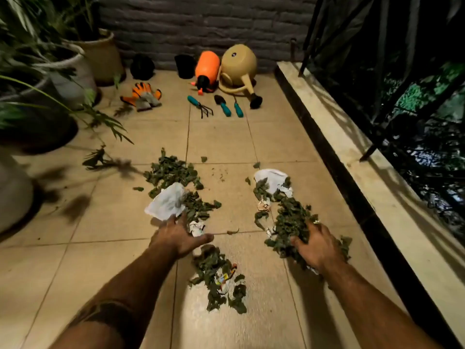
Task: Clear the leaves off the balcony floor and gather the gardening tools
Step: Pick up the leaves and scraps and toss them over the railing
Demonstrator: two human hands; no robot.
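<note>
Two bare forearms reach down: left hand (180,239) spread open beside leaves (214,275), right hand (317,248) clutching a leaf pile (292,220) on the tiled floor (100,222).

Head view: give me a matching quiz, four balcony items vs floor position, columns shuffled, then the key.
Items:
1. orange and grey work gloves
2. beige plastic watering can
3. teal-handled hand rake
4. white crumpled paper sheet

Places:
A. tipped over by the brick wall
B. just ahead of the left hand
C. beside the potted plants
D. leftmost of the three teal-handled tools

Pairs: 1-C, 2-A, 3-D, 4-B
</note>
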